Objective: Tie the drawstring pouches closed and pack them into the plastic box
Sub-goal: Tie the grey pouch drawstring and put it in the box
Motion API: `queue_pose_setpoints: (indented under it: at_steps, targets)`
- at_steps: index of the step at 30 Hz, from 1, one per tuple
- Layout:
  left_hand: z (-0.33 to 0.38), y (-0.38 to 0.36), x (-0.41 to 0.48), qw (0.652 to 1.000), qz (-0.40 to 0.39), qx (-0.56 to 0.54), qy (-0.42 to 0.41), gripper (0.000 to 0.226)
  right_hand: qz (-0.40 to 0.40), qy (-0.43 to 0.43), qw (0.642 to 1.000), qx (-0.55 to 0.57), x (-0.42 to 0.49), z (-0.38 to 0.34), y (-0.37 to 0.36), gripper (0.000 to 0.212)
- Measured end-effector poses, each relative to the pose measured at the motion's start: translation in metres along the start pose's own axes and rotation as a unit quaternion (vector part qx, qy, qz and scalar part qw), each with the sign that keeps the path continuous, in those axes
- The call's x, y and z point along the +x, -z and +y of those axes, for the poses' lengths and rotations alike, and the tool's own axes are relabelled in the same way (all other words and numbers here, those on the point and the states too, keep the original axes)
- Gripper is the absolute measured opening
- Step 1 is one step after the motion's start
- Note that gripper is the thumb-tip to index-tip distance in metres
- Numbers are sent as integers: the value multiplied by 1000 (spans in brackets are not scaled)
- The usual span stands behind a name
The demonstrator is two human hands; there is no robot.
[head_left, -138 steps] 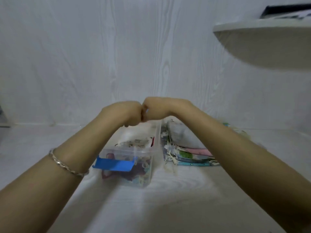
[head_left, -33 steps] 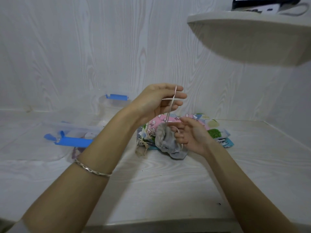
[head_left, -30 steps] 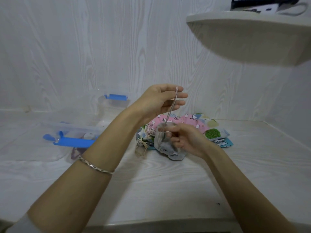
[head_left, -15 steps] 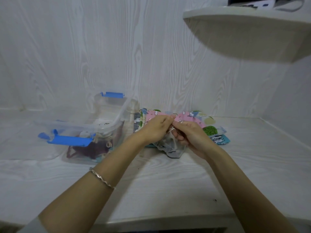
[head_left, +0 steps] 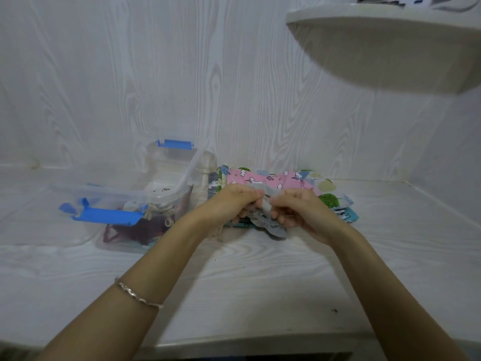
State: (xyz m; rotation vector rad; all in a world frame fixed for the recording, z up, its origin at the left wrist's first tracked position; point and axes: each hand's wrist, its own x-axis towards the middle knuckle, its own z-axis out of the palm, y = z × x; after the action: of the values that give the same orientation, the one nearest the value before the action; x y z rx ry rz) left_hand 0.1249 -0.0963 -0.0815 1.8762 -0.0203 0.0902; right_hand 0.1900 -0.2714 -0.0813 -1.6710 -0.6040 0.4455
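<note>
Grey pouch (head_left: 270,225) — gripped between left hand (head_left: 234,204), right hand (head_left: 299,212).

Soft, even, rather cool light fills the scene, with no glare. The curved white wall shelf (head_left: 385,45) is dim underneath and smeared by blur at its edge. The pale wood-grain tabletop (head_left: 260,272) carries faint shadows beneath the forearms (wide-angle bending shows along its edges). The picture is slightly soft overall, grainy in the corners.

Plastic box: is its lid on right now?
No, the plastic box stands open, with dark pouches visible inside and its blue latches unclipped.
</note>
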Motion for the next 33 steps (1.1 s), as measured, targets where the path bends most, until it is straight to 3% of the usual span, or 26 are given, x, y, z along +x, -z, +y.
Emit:
queue_pose_setpoints:
  at_steps: [2,5,7,9,11,14,16,18,20,22,24,27,29,31,33]
  targets:
    - [2,-1,-2,996,-1,-69,60,37,0,44,998,-38,-5,-1,0,28]
    - [12,-1,-8,976,-37,-164,136,36,61,139,982,-108,-11,2,-5,28]
    - [21,-2,-12,973,-62,-167,146,36,92,209,955,-190,-11,4,-6,41]
    - [26,-4,-12,987,-50,-94,116,36,89,241,934,-248,-11,3,-6,37]
    - [27,-6,-12,998,-14,-16,65,38,53,193,962,-187,-10,2,-5,36]
    - [27,-10,-12,1000,20,7,7,34,0,116,993,-9,-9,1,-4,49]
    - [27,-15,-13,999,43,10,-12,33,-22,93,995,24,-7,5,-1,40]
    - [27,-18,-10,997,67,38,-31,35,-36,84,995,31,-5,10,3,15]
    - [25,-21,-7,995,66,58,-47,47,-38,66,997,32,-4,13,6,27]
    - [24,-22,-5,993,65,78,-58,55,-14,78,997,25,-3,14,6,25]
    - [20,-21,-2,987,87,110,-78,53,27,95,990,102,-1,14,3,21]
    - [12,-17,2,973,153,149,-81,38,91,67,934,340,4,15,6,31]
    - [10,-14,0,976,188,91,-64,36,105,26,879,464,5,16,9,24]
    - [10,-15,0,982,157,-89,-49,37,123,-6,819,561,7,19,9,15]
    - [11,-18,0,950,94,-294,-52,39,141,-31,789,598,8,24,6,11]
